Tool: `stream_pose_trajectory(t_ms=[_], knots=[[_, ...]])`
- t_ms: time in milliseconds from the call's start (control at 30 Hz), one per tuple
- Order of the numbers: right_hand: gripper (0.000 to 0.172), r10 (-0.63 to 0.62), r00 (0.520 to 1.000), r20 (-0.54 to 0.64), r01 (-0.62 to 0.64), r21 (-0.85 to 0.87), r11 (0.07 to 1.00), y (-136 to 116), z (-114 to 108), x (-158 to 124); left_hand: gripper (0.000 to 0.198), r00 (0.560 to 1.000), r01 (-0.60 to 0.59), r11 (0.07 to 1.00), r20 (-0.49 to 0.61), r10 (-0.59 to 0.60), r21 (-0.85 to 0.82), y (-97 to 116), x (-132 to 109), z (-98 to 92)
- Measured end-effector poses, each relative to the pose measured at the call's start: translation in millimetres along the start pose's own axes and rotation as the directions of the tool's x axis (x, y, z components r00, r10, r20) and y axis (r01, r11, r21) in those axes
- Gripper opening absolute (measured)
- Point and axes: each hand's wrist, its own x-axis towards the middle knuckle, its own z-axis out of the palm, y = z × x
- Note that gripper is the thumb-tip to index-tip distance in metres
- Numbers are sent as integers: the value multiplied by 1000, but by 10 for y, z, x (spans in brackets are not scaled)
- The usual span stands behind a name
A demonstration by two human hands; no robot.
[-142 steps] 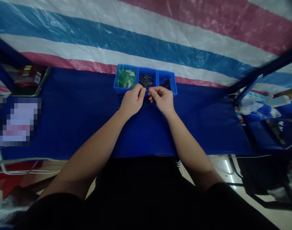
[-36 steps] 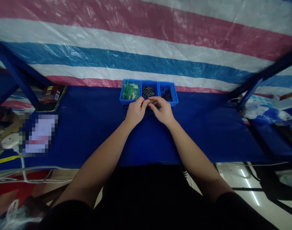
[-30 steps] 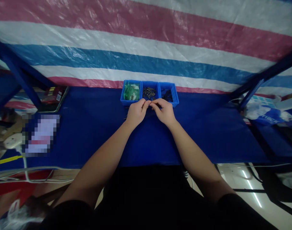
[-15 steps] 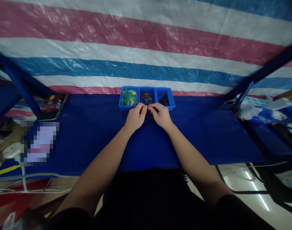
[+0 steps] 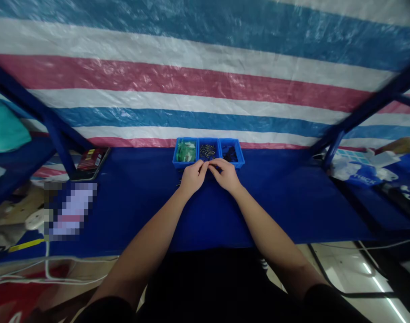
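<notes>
My left hand (image 5: 194, 176) and my right hand (image 5: 225, 174) meet fingertip to fingertip just in front of three joined blue bins. Both are closed in a pinch; whatever sits between the fingers is too small and hidden to name. Behind them, the left bin (image 5: 175, 158) holds green plastic packets (image 5: 186, 151). Small metal pieces, slim and pin-like (image 5: 207, 151), fill part of the middle bin. Dark small parts (image 5: 229, 154) lie in the right bin (image 5: 242, 160). A few thin pieces rest on the table beside my left hand, partly covered by it.
The blue table (image 5: 137, 202) runs between blue frame posts. At left lie a red box (image 5: 90, 159) on a dark tray, a blurred-out flat item (image 5: 73, 208), a yellow strip (image 5: 26, 245) and white cables. A plastic bag (image 5: 363, 175) sits at right. Striped sheeting (image 5: 205, 80) hangs behind.
The view has tilted up, so the bins and table appear lower. Both hands stay pinched together in front of the bins, with little visible change in their pose.
</notes>
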Motion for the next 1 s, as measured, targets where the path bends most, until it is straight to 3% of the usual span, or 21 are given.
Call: stream_pose_trajectory(t_ms=[167, 267, 467, 667, 1000], knots=[[18, 3, 1000, 20, -3, -28, 1000, -21, -1, 0, 44, 1000, -4, 1000, 7, 4, -10, 2, 1, 4], [20, 3, 1000, -27, -4, -31, 1000, -48, -10, 6, 39, 1000, -3, 999, 22, 3, -35, 15, -10, -8], [29, 277, 956, -102, -248, 232, 941, -23, 47, 18, 24, 999, -13, 996, 44, 16, -88, 16, -31, 3], [45, 373, 928, -6, -348, 347, 871, 58, 116, 28, 24, 998, -9, 995, 61, 15, -100, 8, -34, 31], [56, 380, 921, 83, -388, 274, 880, -73, 33, 11, 32, 999, 2, 998, 46, 1, -68, 31, -23, -12]])
